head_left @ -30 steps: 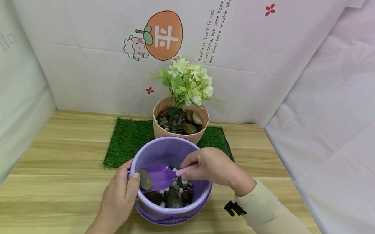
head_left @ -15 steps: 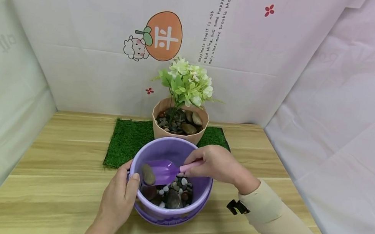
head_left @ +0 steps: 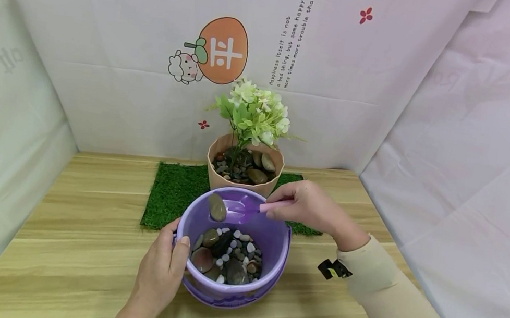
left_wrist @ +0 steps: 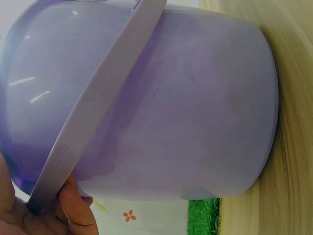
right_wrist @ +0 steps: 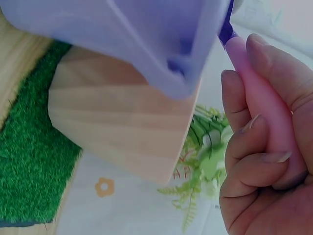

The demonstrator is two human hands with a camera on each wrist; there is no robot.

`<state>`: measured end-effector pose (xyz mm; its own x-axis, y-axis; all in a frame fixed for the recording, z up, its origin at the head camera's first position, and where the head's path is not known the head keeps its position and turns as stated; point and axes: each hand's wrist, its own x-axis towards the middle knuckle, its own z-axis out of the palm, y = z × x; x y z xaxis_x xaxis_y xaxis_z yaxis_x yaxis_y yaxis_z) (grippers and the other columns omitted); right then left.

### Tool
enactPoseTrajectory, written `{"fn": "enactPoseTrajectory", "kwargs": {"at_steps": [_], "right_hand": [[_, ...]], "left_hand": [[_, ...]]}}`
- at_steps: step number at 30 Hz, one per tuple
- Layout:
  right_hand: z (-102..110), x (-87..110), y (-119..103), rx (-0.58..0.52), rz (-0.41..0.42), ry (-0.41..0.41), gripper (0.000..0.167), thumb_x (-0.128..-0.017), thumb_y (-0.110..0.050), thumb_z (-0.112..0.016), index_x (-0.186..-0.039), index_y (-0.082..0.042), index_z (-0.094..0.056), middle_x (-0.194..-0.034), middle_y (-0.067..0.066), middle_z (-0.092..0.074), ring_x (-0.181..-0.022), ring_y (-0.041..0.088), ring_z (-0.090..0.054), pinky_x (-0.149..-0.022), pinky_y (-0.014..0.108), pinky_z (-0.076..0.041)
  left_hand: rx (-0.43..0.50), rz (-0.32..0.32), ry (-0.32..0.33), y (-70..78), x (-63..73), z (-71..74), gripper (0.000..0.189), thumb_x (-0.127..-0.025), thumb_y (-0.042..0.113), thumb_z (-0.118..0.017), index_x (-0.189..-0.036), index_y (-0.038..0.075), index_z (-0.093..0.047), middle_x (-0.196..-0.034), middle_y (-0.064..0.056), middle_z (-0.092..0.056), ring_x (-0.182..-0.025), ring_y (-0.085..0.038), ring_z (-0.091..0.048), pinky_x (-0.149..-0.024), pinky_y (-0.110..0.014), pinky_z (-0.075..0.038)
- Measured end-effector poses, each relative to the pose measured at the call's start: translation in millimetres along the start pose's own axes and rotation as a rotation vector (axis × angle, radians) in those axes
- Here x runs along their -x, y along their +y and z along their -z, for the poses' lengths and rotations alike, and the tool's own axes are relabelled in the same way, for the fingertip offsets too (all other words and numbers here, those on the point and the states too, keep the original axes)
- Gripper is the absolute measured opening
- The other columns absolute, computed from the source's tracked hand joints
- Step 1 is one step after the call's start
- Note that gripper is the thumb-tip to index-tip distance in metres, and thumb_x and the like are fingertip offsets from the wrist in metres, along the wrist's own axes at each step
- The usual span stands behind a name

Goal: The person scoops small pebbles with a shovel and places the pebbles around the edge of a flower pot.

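Observation:
A purple bucket (head_left: 280, 246) holds several stones and pebbles (head_left: 236, 271). My left hand (head_left: 160, 263) grips its left rim, thumb over the edge; in the left wrist view the fingers curl by the bucket's lowered handle (left_wrist: 93, 112). With my right hand (head_left: 308, 207) I hold a small shovel by its pink handle (right_wrist: 264, 103). The shovel's translucent purple blade (head_left: 240, 210) is over the far side of the bucket's mouth. One oval grey-brown stone (head_left: 217, 207) lies at the blade's tip, above the other stones.
Right behind the bucket stands a peach flowerpot (head_left: 222, 176) with stones and a white-green flowering plant (head_left: 260, 112). Under the pot lies a green turf mat (head_left: 171, 191). The wooden table (head_left: 75, 243) runs back to a printed cloth wall (head_left: 124, 107).
The shovel, with the oval stone on it, has risen from low in the bucket toward the far rim. My right hand moved up and right; my left hand stayed at the rim.

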<state>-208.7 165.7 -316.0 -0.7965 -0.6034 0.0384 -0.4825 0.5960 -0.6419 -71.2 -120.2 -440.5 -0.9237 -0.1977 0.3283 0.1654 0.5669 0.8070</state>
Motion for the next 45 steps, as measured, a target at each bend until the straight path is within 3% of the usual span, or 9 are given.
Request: {"fn": "enactPoseTrajectory", "kwargs": {"at_steps": [12,17,31,45], "right_hand": [[26.3,-14.6,15.5,-0.035,-0.054,0.103,0.018,-0.092,-0.031,-0.083,-0.102,-0.016,-0.083,-0.09,-0.004,-0.08,-0.082,0.015,-0.075,-0.073,0.029,-0.061],[31.4,-20.3,21.2,-0.006,-0.08,0.136,0.019,-0.093,-0.033,-0.081,-0.105,-0.018,-0.084,-0.091,-0.005,-0.08,-0.085,0.014,-0.075,-0.075,0.032,-0.06],[35.6,-40.8,27.6,0.117,-0.151,0.143,0.026,-0.091,-0.049,-0.079,-0.102,-0.025,-0.083,-0.094,-0.008,-0.079,-0.09,0.015,-0.073,-0.08,0.041,-0.06],[32.2,-59.5,31.4,0.175,-0.155,0.109,0.024,-0.092,-0.047,-0.079,-0.101,-0.025,-0.083,-0.097,-0.006,-0.079,-0.091,0.018,-0.07,-0.078,0.039,-0.057]], "left_hand": [[-0.001,-0.003,-0.005,1.3,0.4,1.4,0.046,-0.11,0.026,-0.045,-0.15,0.002,-0.049,-0.142,-0.022,-0.063,-0.126,-0.04,-0.064,-0.099,-0.061,-0.054],[-0.004,-0.01,0.0,2.2,1.3,1.8,0.045,-0.11,0.025,-0.045,-0.149,0.003,-0.05,-0.139,-0.022,-0.065,-0.123,-0.04,-0.066,-0.097,-0.061,-0.055],[-0.004,-0.025,0.012,2.2,1.1,1.8,0.045,-0.109,0.024,-0.046,-0.149,0.003,-0.051,-0.137,-0.022,-0.066,-0.122,-0.04,-0.066,-0.097,-0.061,-0.055],[-0.015,-0.022,0.028,0.4,1.8,-1.1,0.044,-0.11,0.024,-0.047,-0.148,0.002,-0.051,-0.138,-0.021,-0.066,-0.123,-0.038,-0.066,-0.097,-0.06,-0.056]]}}
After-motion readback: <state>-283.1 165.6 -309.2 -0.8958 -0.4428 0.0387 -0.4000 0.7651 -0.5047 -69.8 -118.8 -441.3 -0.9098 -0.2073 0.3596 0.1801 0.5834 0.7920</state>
